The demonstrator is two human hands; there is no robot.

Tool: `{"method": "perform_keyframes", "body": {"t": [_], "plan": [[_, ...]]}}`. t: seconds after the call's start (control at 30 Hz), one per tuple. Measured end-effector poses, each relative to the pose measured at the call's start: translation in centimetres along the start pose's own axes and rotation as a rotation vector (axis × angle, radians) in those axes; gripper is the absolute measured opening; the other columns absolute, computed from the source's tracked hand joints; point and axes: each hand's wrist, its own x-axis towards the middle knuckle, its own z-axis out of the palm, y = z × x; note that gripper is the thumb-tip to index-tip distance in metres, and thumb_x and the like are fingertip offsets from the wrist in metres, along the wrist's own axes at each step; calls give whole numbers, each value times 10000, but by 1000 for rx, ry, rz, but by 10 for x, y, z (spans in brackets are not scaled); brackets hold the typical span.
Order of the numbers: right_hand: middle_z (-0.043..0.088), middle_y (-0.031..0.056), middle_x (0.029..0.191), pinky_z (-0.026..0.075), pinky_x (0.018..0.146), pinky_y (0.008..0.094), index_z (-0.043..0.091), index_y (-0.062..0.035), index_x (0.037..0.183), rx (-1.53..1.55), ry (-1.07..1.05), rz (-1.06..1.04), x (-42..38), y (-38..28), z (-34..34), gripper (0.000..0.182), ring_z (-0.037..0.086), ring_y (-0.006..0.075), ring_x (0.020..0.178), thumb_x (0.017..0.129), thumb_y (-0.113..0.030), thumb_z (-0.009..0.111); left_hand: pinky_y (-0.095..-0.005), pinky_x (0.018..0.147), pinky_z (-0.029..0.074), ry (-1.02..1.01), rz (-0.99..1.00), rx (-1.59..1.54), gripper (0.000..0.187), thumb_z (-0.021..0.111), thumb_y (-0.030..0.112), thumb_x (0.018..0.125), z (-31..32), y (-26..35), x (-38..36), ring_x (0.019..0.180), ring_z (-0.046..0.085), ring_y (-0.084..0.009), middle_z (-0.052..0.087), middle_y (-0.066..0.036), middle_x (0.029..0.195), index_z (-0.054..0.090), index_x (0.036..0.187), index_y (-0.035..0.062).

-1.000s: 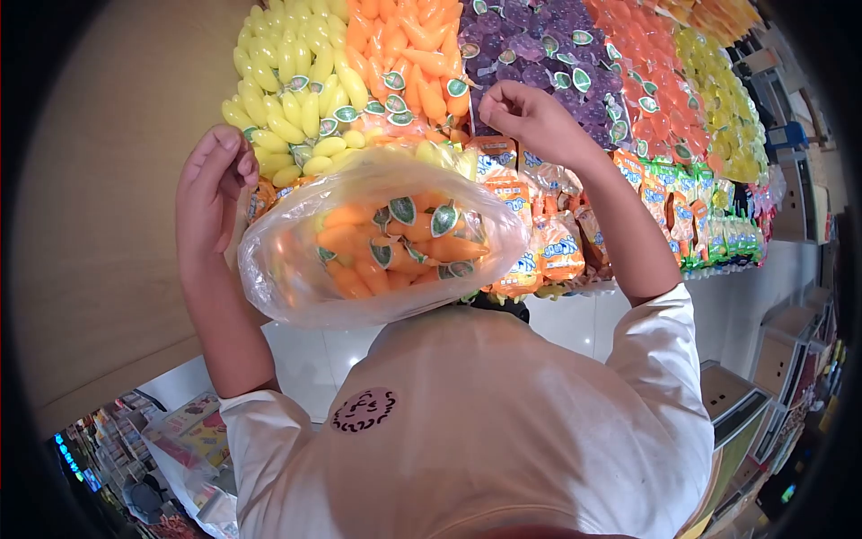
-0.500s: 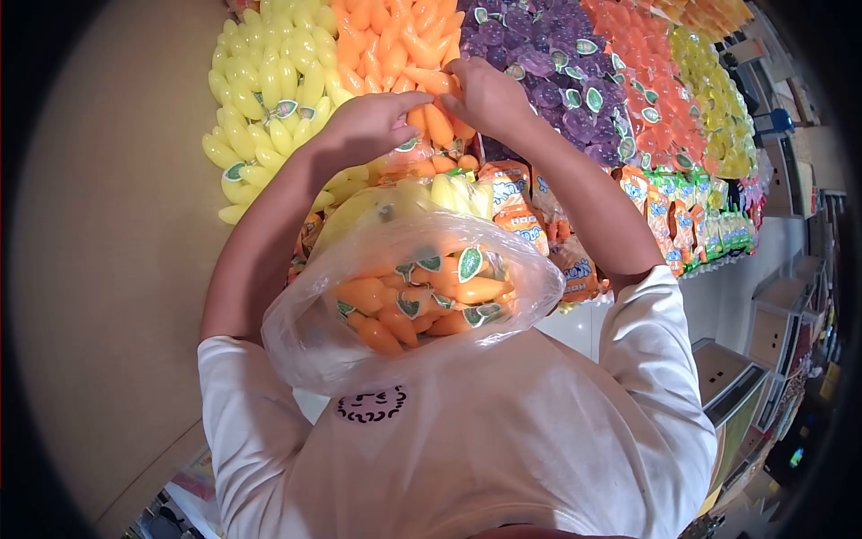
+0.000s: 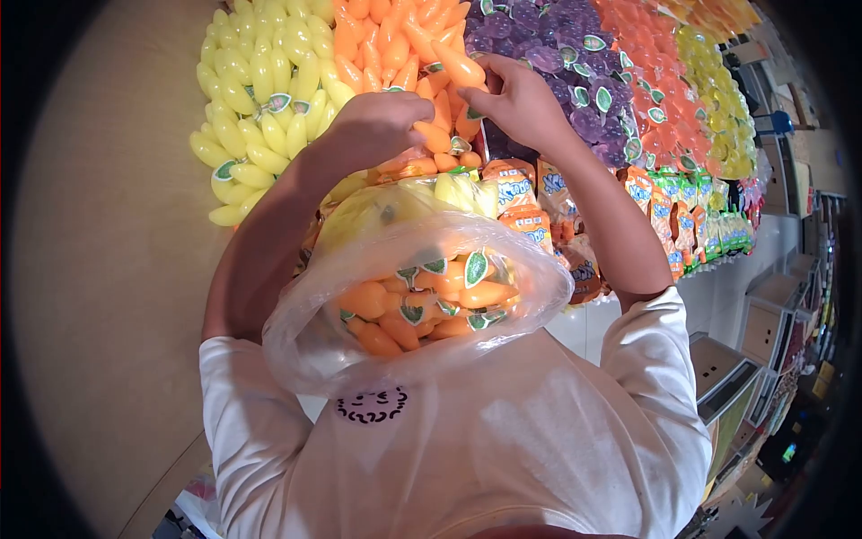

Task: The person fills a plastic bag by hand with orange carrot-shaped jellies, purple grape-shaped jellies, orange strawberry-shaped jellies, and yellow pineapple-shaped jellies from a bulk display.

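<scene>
Over the pile of orange carrot-shaped packs (image 3: pixel 382 45), my right hand (image 3: pixel 521 99) pinches one glossy orange carrot-shaped pack (image 3: pixel 460 65) between thumb and fingers. Its narrow end points up and left. My left hand (image 3: pixel 386 124) is just to the left, fingers curled against another orange carrot-shaped pack (image 3: pixel 435 137); its thumb is mostly hidden. Nearer my chest, a clear plastic bag (image 3: pixel 310 355) gapes open. Inside it lie several orange packs (image 3: pixel 382 334) with green leaf-shaped labels.
Yellow banana-shaped packs (image 3: pixel 260 81) are heaped on the left, purple round packs (image 3: pixel 548 58) on the right. Farther right are red-orange packs (image 3: pixel 651 85) and yellow packs (image 3: pixel 718 117). Orange printed pouches (image 3: pixel 516 184) hang along the front edge, beside yellow packs (image 3: pixel 395 202) behind the bag.
My right hand has shifted right, and the orange pack in it has risen and tilted steeper. My left hand's thumb and fingers have curled in lower, against another orange pack.
</scene>
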Motion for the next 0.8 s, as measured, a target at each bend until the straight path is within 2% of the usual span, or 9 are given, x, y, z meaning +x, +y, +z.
{"method": "perform_keyframes", "body": {"t": [0.1,0.17,0.27,0.4,0.53,0.57,0.63,0.7,0.8], "plan": [[560,19,777,466,655,303,686,-8,1170,265,28,36,-23,-9,-20,477,531,129,687,845,-346,776,-324,729,507,-3,-140,-153,290,752,178,853,-23,10,-11,828,626,-194,638,-87,940,656,1097,55],[532,-6,777,455,653,286,681,-10,1172,361,27,32,-38,-8,-32,444,511,107,695,859,-312,773,-248,705,454,31,-335,-438,282,738,130,876,-44,18,-23,788,530,-84,605,1,916,653,1122,20],[451,-67,789,411,652,229,663,-14,1183,570,34,-35,-61,-16,-50,362,439,49,716,888,-196,766,-248,718,467,248,-326,-750,243,734,109,880,-74,17,-55,809,547,-74,610,11,928,655,1092,20],[475,-76,829,395,654,209,653,-19,1193,719,24,-46,-100,-48,-85,364,429,31,746,875,-144,778,-265,740,488,488,-337,-800,244,756,103,876,-119,56,-108,848,578,-81,631,-4,950,657,1083,20],[562,-23,840,425,634,243,679,-27,1147,377,-101,-376,-137,-78,-124,386,486,92,725,806,-149,813,-280,827,511,700,-193,-749,296,785,12,814,-121,128,-165,922,651,-153,687,-70,983,658,1078,-29],[610,28,838,472,633,294,694,-50,1108,282,-160,-444,-144,-85,-131,375,571,172,704,771,-170,807,-297,824,521,622,-120,-589,314,794,3,788,-121,144,-176,916,669,-185,692,-101,958,658,1067,-41],[628,49,854,484,630,306,695,-49,1110,184,-273,-470,-158,-97,-136,382,602,195,723,775,-193,805,-314,821,530,546,-48,-426,331,803,-5,761,-116,173,-186,910,687,-218,697,-132,933,657,1055,-52],[672,100,906,528,684,416,680,-85,1094,42,-403,-486,-163,-106,-134,338,673,315,813,790,-210,759,-359,794,548,411,-180,-350,326,807,13,754,-102,199,-182,886,705,-282,705,-169,915,668,1046,-27],[674,115,911,530,695,439,671,-74,1099,-25,-419,-531,-156,-111,-117,314,672,345,827,814,-188,736,-386,770,554,318,-268,-210,302,797,35,774,-73,197,-179,891,694,-322,712,-150,966,674,1049,21]]}}
